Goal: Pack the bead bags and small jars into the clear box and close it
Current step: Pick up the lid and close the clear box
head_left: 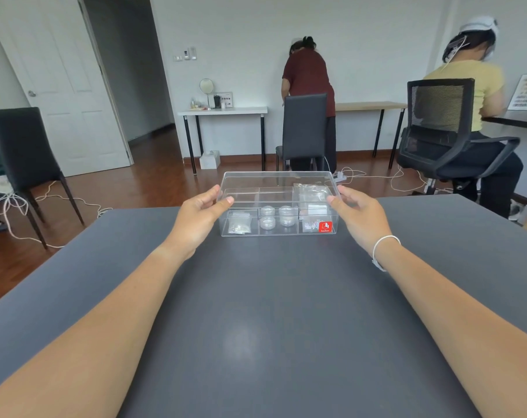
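A clear box (289, 232) with a red sticker stands near the far edge of the grey table (271, 312). Its clear lid (277, 179) sits on top of it. My left hand (200, 217) grips the lid's left end between thumb and fingers. My right hand (359, 217) grips the lid's right end the same way. Inside, a bead bag (239, 224) lies in the left compartment, small round jars (279, 217) fill the middle one, and more bead bags (312, 196) are stacked in the right one.
The table's far edge lies just behind the box. Beyond it are black chairs (25, 158), cables on the wood floor (377, 178), two desks along the wall, and two people with their backs turned.
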A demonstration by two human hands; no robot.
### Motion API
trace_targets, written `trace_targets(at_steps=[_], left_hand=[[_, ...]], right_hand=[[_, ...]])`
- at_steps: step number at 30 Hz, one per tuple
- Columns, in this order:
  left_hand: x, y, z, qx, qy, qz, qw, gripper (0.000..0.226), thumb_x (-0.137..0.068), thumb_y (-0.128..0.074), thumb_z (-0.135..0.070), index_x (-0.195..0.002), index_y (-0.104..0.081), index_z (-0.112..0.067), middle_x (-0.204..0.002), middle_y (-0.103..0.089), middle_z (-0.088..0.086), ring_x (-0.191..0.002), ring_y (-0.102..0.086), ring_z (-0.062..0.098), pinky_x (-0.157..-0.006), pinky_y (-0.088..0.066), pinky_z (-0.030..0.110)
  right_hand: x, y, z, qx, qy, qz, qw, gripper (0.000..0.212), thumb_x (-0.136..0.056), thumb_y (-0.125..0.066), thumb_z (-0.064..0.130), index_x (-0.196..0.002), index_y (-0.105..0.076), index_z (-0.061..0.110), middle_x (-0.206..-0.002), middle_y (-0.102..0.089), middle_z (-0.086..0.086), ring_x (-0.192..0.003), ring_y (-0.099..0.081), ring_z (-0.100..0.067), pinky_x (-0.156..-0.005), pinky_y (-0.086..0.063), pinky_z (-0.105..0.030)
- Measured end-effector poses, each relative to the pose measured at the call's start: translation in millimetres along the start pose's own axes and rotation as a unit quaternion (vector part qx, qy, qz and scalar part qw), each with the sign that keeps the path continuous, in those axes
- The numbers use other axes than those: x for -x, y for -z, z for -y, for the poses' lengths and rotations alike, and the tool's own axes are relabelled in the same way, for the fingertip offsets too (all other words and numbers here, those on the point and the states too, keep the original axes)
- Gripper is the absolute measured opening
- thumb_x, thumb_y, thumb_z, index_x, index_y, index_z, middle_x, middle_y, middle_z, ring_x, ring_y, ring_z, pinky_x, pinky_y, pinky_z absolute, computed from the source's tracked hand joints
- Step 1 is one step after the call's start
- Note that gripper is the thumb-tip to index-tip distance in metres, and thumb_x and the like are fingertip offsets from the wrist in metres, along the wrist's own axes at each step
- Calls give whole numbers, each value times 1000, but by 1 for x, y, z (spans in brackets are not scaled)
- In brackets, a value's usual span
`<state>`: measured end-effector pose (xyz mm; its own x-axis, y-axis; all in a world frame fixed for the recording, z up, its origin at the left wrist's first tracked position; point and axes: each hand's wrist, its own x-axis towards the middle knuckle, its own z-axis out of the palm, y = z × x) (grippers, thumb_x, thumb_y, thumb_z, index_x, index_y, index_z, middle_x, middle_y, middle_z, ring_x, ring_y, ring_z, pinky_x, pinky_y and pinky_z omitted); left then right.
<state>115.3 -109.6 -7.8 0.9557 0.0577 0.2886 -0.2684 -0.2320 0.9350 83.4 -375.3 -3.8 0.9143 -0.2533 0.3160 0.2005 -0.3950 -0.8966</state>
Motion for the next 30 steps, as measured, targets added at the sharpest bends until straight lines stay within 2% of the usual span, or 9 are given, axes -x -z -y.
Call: trace_targets(at_steps=[2, 5, 7, 13, 18, 22, 28, 30], left_hand=[[1, 0, 2, -19, -2, 9, 1000, 58, -81, -64, -28, -134, -42, -16, -141, -45, -6, -117, -39, -1, -96, -28, 18], [0, 0, 4, -34, -7, 4, 999, 57, -82, -64, -27, -133, -43, -18, -142, -43, -6, -118, -39, 1, -94, -28, 19], [0, 0, 4, -43, -8, 1, 999, 56, -82, -63, -29, -133, -43, -18, -142, -44, -5, -119, -40, 2, -94, -28, 20], [3, 2, 3, -59, -6, -4, 998, 56, -82, -63, -33, -133, -44, -20, -141, -45, -5, -119, -41, 3, -93, -29, 20], [5, 3, 5, -82, 10, -4, 997, 56, -81, -62, -36, -132, -44, -22, -140, -47, -1, -127, -41, 11, -96, -31, 22], [6, 3, 6, -84, 15, -2, 996, 57, -81, -62, -37, -133, -44, -21, -141, -46, -1, -127, -41, 11, -97, -31, 22], [7, 4, 6, -84, 17, 0, 996, 57, -81, -62, -37, -133, -44, -22, -141, -46, -1, -128, -41, 13, -102, -32, 27], [7, 4, 7, -82, 16, 2, 996, 57, -81, -62, -36, -133, -44, -21, -141, -46, -1, -128, -41, 13, -104, -32, 28]], right_hand=[[-1, 0, -1, 4, 1, -1, 1000, 48, -87, -55, 37, -131, -48, 19, -138, -49, 0, -120, -48, -15, -82, -33, -18], [-1, -1, -2, 13, 7, 1, 1000, 46, -88, -54, 36, -130, -49, 20, -137, -50, 0, -105, -46, -7, -75, -36, -10], [-2, -1, -3, 19, 6, 3, 1000, 45, -88, -53, 36, -130, -49, 20, -137, -50, -1, -105, -46, -8, -70, -36, -9], [-2, -1, -4, 31, -3, 14, 999, 45, -89, -51, 36, -131, -48, 21, -138, -49, -3, -119, -48, -18, -79, -37, -18], [-4, -3, -5, 52, -8, 15, 999, 47, -88, -51, 38, -132, -47, 21, -139, -47, -3, -123, -46, -21, -84, -37, -22], [-4, -3, -6, 65, -13, 14, 998, 50, -88, -51, 40, -133, -44, 22, -141, -45, -3, -126, -43, -22, -96, -41, -32], [-5, -4, -9, 61, -12, 11, 998, 49, -87, -51, 40, -132, -45, 22, -140, -46, -2, -124, -44, -20, -76, -37, -18], [-5, -3, -10, 58, -10, 8, 998, 48, -87, -52, 40, -131, -46, 22, -139, -47, -2, -123, -45, -20, -76, -41, -20]])
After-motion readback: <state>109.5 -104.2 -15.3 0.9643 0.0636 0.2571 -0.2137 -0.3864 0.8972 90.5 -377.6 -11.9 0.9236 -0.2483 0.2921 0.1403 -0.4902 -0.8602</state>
